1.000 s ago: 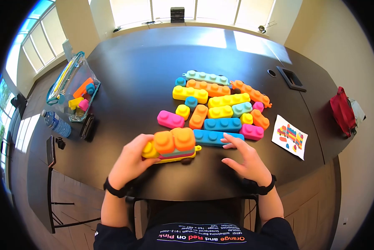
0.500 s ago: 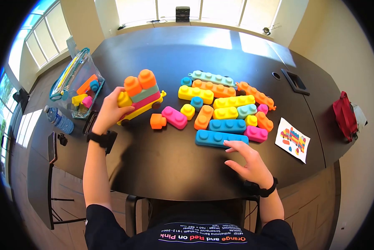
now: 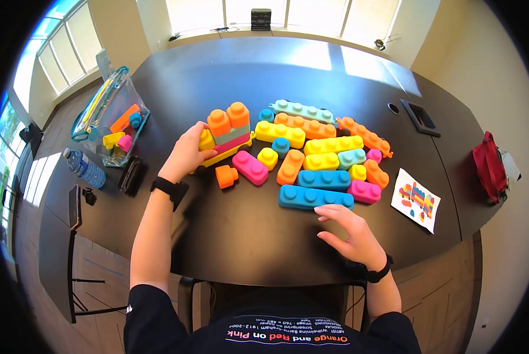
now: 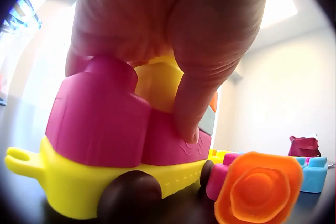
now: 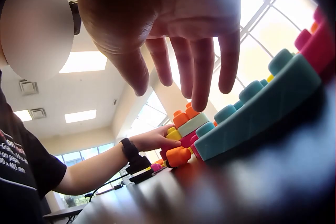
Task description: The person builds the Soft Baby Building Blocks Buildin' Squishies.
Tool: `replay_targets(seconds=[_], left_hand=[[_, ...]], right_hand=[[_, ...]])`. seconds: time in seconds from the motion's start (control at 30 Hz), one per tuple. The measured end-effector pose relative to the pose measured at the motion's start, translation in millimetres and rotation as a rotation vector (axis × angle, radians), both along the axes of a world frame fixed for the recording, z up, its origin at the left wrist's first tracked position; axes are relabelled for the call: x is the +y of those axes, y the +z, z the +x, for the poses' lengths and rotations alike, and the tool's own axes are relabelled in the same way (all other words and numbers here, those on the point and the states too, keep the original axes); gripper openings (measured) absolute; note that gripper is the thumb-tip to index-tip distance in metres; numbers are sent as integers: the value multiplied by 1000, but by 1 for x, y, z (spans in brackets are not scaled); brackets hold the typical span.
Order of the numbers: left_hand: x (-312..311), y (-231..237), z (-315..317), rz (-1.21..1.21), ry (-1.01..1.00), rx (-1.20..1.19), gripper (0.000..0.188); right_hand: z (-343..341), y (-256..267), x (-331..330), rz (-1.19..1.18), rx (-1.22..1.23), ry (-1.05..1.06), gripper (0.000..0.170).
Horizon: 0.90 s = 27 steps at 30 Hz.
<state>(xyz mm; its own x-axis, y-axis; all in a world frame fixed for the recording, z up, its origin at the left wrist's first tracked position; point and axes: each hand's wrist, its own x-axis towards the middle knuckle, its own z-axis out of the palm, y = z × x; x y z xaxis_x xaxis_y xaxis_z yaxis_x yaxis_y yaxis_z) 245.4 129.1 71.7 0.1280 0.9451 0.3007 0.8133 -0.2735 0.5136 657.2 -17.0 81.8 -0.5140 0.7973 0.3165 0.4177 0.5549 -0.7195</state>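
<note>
My left hand (image 3: 187,152) grips the rear of a toy block wagon (image 3: 232,137). In the left wrist view the thumb presses the side of a pink block (image 4: 89,124) above the yellow wheeled base (image 4: 73,182), and its dark wheels show at the table. A pale green block (image 3: 233,134), a yellow block (image 3: 206,140) and two upright orange blocks (image 3: 219,124) form its upper part. Fingers loosely spread, my right hand (image 3: 356,235) hovers at the near side of a long blue block (image 3: 294,197) and holds nothing.
Several loose blocks lie right of the wagon; a small orange block (image 3: 224,176) and a pink block (image 3: 251,168) are nearest it. A printed picture sheet (image 3: 415,200) lies at right. A clear bag (image 3: 112,118), water bottle (image 3: 84,169) and black case (image 3: 130,174) stand left.
My left hand has carried the wagon from the front of the table leftward and away, then back right to the loose blocks. The right hand has barely moved.
</note>
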Motion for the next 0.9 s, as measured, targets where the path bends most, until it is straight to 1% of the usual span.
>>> replay_targets(seconds=[0.13, 0.2, 0.33, 0.4, 0.43, 0.5, 0.53, 0.6, 0.67, 0.7, 0.73, 0.8, 0.83, 0.9], left_hand=[[2, 4, -2, -37, -22, 9, 60], [3, 4, -3, -81, -27, -29, 64], [3, 7, -2, -149, -14, -52, 65], [3, -1, -4, 29, -57, -14, 67], [-1, -2, 0, 33, -58, -15, 67], [-12, -5, 13, 623, 65, 198, 58], [-22, -3, 21, 628, 58, 195, 58], [-47, 5, 36, 485, 61, 95, 46], [-66, 2, 48, 272, -96, 52, 37], [-70, -1, 52, 228, -121, 156, 40], [-73, -5, 54, 226, -131, 150, 40], [-74, -10, 54, 110, -89, 358, 43], [-71, -13, 53, 72, -56, 387, 47], [-69, -16, 50, 55, -54, 388, 46]], right_hand=[[3, 0, -1, 37, -10, -3, 47], [4, 0, -2, 40, -5, -2, 47], [4, 0, -5, 60, -7, -4, 48], [5, 2, -8, 62, -3, -6, 48], [6, 4, -10, 59, -4, -13, 48], [9, 7, -10, 67, -6, -28, 48], [12, 6, -12, 62, 4, -34, 47], [16, 6, -12, 59, 13, -54, 47], [20, 7, -13, 73, -10, -60, 47], [21, 7, -13, 70, -13, -72, 47], [20, 6, -12, 68, -6, -64, 46], [19, 5, -13, 67, -2, -62, 46], [18, 3, -13, 57, 6, -59, 46], [18, 1, -12, 49, 18, -62, 45]])
